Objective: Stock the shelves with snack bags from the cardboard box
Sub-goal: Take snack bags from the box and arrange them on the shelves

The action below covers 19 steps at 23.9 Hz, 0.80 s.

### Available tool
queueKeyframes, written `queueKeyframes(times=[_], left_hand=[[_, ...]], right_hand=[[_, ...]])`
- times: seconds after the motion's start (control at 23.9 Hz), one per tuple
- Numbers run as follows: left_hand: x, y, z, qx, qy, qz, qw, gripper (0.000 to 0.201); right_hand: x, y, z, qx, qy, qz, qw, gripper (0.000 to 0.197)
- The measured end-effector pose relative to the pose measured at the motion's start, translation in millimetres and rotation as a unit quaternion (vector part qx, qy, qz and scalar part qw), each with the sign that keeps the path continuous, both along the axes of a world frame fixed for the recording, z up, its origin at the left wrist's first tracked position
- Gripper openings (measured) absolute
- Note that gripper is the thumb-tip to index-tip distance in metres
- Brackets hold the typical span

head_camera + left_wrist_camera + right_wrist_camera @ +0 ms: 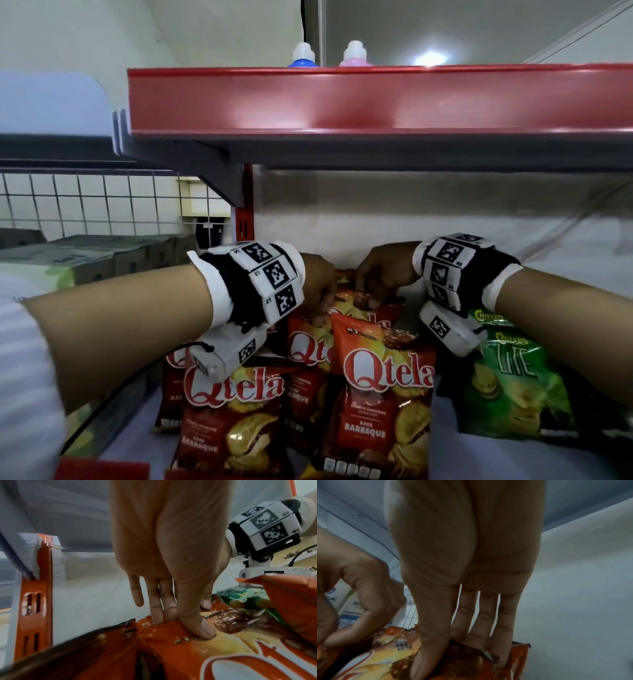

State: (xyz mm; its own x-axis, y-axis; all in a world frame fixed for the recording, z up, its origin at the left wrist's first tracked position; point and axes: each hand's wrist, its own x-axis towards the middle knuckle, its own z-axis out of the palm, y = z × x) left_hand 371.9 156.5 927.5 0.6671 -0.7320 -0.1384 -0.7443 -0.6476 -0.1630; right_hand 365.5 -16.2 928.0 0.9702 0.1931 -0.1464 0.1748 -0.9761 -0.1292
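Several red Qtela snack bags point(236, 404) stand in rows on the white shelf point(448, 442). Both hands reach to the back of the row. My left hand point(320, 291) pinches the top left edge of a rear Qtela bag point(356, 308), thumb in front point(202, 630) and fingers behind. My right hand point(380, 274) grips what looks like the same bag at its top right edge, its thumb point(429, 649) on the bag's front point(464, 661) and its fingers behind. The bag's lower part is hidden behind the front bags.
Green Chitato Lite bags point(513, 377) stand right of the red ones. A red-fronted upper shelf point(342, 102) hangs low overhead, with a blue bottle point(303, 56) and a pink bottle point(354, 54) on it. A red upright point(244, 222), a wire grid point(85, 202) and cardboard boxes point(102, 253) lie to the left.
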Motion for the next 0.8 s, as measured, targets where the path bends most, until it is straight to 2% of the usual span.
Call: queueKeyframes(times=[0.21, 0.29, 0.42, 0.59, 0.71, 0.8], left_hand=[[-4, -21, -6, -0.084, -0.029, -0.045, 0.995, 0.014], [-5, -21, -7, -0.104, -0.019, -0.041, 0.994, 0.014], [-4, -16, -4, -0.115, 0.031, -0.007, 0.993, 0.024], [-3, -9, -3, -0.040, 0.092, 0.030, 0.995, 0.043], [0, -4, -3, -0.059, 0.137, 0.044, 0.988, 0.040], [2, -4, -4, -0.088, 0.168, 0.054, 0.980, 0.029]], right_hand=[[4, -13, 6, 0.030, 0.031, 0.018, 0.999, 0.016], [11, -16, 16, 0.028, -0.007, 0.007, 1.000, 0.019], [28, -19, 23, -0.034, -0.050, -0.006, 0.998, 0.020], [47, -18, 2, -0.017, -0.007, -0.016, 1.000, 0.037], [57, -22, -8, -0.071, -0.066, 0.006, 0.995, 0.037], [58, -26, -9, -0.086, -0.084, 0.008, 0.993, 0.032]])
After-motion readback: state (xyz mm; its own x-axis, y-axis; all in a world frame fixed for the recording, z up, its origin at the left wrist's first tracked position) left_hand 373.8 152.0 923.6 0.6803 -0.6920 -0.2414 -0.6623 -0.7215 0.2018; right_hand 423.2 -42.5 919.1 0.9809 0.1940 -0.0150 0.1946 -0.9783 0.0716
